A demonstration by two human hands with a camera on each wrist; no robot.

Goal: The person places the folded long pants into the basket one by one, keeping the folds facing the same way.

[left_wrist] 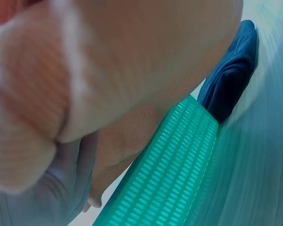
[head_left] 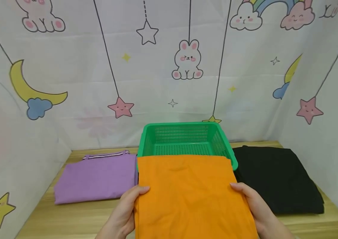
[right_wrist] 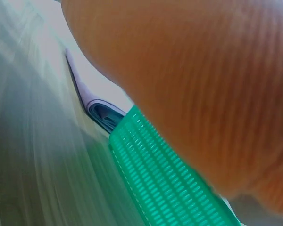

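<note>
A folded orange cloth (head_left: 190, 196) is held up in front of me, its flat face filling the lower middle of the head view. My left hand (head_left: 124, 210) grips its left edge, thumb on the near face and the other fingers behind. On the opposite edge, my right hand (head_left: 257, 207) pinches it the same way, with its fingers hidden behind the cloth. Beyond the cloth stands a green plastic basket (head_left: 188, 125), and the cloth's far edge overlaps its front in the head view. The basket's visible inside shows only its slotted walls and floor.
A folded purple garment (head_left: 97, 181) with a striped band lies left of the basket on the wooden table (head_left: 67, 220). To the right lies a folded black garment (head_left: 279, 181). A white printed curtain (head_left: 163, 83) hangs behind the table and along both sides.
</note>
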